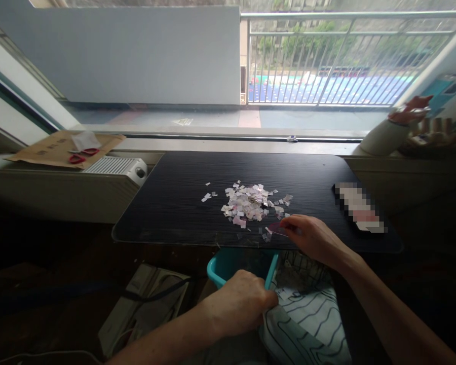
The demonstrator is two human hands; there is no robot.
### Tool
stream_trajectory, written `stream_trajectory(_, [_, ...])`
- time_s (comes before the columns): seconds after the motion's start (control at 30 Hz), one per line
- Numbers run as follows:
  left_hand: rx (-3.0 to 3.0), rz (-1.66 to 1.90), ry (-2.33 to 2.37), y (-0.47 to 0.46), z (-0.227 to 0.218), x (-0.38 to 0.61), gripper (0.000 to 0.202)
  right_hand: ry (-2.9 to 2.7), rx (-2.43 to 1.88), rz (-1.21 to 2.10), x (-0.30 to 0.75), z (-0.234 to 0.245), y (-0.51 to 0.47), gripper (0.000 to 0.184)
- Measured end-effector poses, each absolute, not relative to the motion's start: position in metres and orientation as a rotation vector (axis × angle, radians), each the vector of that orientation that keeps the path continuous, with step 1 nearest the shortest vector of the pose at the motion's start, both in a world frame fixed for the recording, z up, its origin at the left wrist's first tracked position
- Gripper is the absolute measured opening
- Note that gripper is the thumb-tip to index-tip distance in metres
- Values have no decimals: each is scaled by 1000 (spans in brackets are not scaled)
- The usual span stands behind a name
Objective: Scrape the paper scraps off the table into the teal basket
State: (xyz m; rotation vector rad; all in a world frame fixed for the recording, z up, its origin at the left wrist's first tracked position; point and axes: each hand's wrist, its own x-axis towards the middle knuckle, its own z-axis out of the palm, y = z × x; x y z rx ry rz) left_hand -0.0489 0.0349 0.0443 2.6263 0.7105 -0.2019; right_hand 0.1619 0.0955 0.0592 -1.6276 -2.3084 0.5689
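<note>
Now, step: looks like scraps get worked toward the near desk edge, above the bin; judgement only.
Scraps: paper scraps heaped mid desk, a few strays by the near edge.
Right grip: right hand at the near edge, fingertips pinched shut on 1 pink piece, low on the desk.
Left grip: left hand below the desk, curled closed at the teal bin rim; whether it clamps the rim, cannot tell.
Next move calls for: bin right under the edge, and a low flat sweep so strays don't scatter.
Other: 2nd person's hand far right, well apart.
</note>
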Motion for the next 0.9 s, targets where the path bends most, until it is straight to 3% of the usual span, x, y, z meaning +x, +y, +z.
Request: stream_trajectory(0.9, [2649, -172, 701, 37, 44, -46, 4, -2274, -1646, 494, 181, 60, 88, 22])
